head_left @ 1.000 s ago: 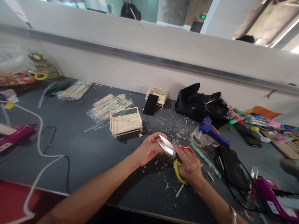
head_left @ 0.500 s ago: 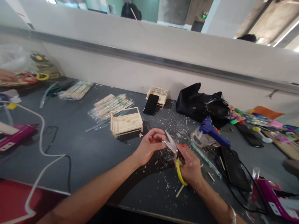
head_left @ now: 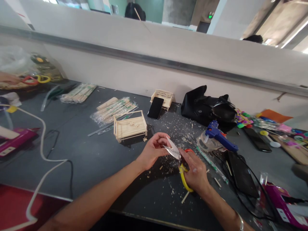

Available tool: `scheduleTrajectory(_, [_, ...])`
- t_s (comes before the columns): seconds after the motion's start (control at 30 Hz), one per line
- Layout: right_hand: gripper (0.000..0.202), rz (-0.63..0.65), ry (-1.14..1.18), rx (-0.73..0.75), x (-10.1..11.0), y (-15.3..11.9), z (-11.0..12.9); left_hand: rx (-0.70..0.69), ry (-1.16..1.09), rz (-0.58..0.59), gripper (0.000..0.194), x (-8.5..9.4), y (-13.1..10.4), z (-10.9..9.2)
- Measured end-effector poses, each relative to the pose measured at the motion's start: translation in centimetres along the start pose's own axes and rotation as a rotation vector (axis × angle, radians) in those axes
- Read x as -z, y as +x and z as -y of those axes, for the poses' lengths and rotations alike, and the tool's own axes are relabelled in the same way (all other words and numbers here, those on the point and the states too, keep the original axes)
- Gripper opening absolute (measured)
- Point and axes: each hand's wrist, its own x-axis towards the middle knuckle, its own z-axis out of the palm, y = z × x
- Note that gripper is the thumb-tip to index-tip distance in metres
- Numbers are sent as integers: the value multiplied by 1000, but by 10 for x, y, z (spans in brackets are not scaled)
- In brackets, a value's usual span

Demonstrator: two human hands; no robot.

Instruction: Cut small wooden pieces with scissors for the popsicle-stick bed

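Note:
My right hand (head_left: pixel 196 170) grips a pair of scissors (head_left: pixel 184 181) with yellow and orange handles, their blades parted and pointing up and left. The blades reach the fingertips of my left hand (head_left: pixel 155 149), which is closed in a pinch. Whatever sits between those fingers is too small to make out. Left of that hand stands a small wooden-stick model of a bed or bench (head_left: pixel 130 126), with tiny flower-like pieces on it. One more small wooden flower (head_left: pixel 145 139) lies by its front corner. Wood shavings (head_left: pixel 173 179) are scattered under my hands.
Farther back are wrapped stick bundles (head_left: pixel 115 109), a phone (head_left: pixel 156 107) leaning on another stick model (head_left: pixel 166 96), and a black bag (head_left: pixel 207 106). A blue glue gun (head_left: pixel 220 136), cables and another phone (head_left: pixel 242 175) lie right. At far left, another person's hand (head_left: pixel 8 78) is near a basket.
The scissors have turned and shifted slightly left, with the blades now tilted farther over my left fingertips. The other person's hand at far left has moved a little. The models stay put.

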Motion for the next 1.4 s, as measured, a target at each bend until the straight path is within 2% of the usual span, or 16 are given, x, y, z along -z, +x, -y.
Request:
scheduleTrajectory(0.3, [47,-39,-37,22,1,1,1,15,10,-7,51,-1,-1,-1])
scheduleTrajectory(1.13, [52,-5,-66,15,2,-1,2,-51,68,13,55,-2,-2,-1])
scheduleTrajectory(1.4, [46,-48,-90,81,5,2,3,-87,67,23,57,-2,-4,0])
